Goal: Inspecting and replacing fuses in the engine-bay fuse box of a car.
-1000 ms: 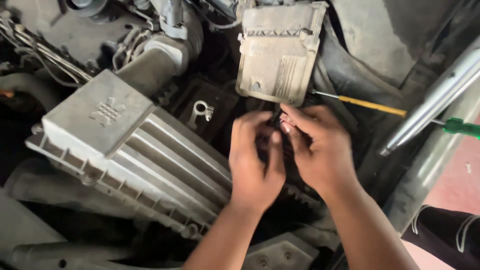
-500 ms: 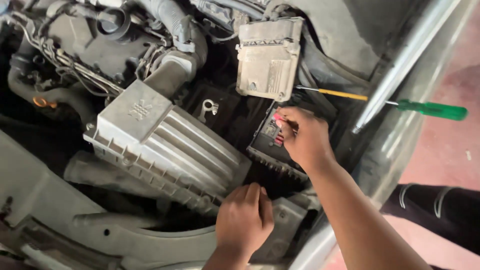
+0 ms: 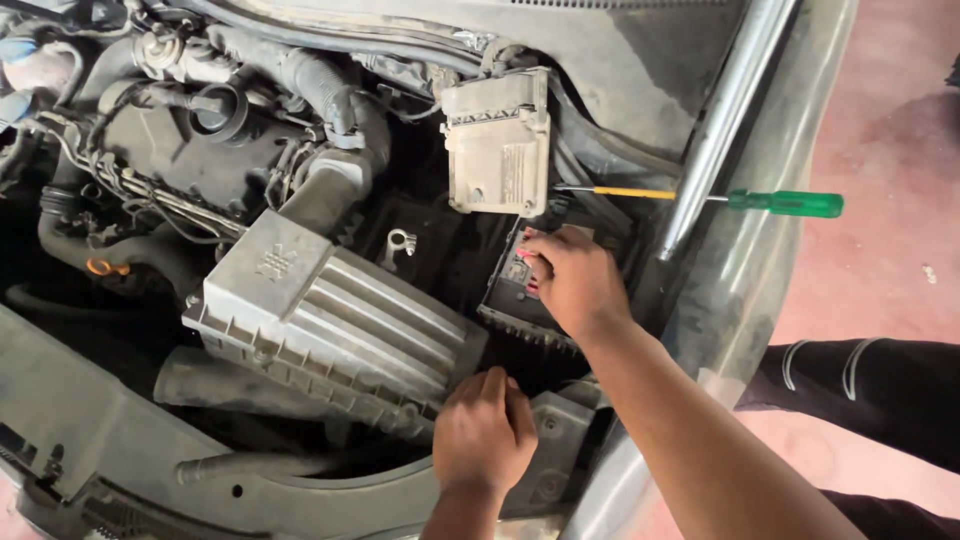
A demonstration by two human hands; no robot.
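Observation:
I look down into a car's engine bay. My right hand [image 3: 575,280] rests on a black fuse box [image 3: 510,295] with red parts, fingers curled at its top edge. My left hand [image 3: 485,430] lies lower, fingers bent against the near corner of the grey ribbed air filter housing [image 3: 330,320] and a grey plastic bracket [image 3: 555,440]. Whether either hand grips anything I cannot make out. A beige control unit [image 3: 498,145] stands upright just behind the fuse box.
A screwdriver with a green handle [image 3: 785,203] and yellow shaft lies across the fender [image 3: 770,260], crossing a metal hood prop rod [image 3: 715,130]. Hoses and an oil filler opening [image 3: 218,108] sit at the back left. A dark trouser leg [image 3: 860,390] is at the right.
My left hand left the fuse box and dropped down to the air filter housing's near corner. The right hand stayed on the fuse box. The view pulled back and shifted.

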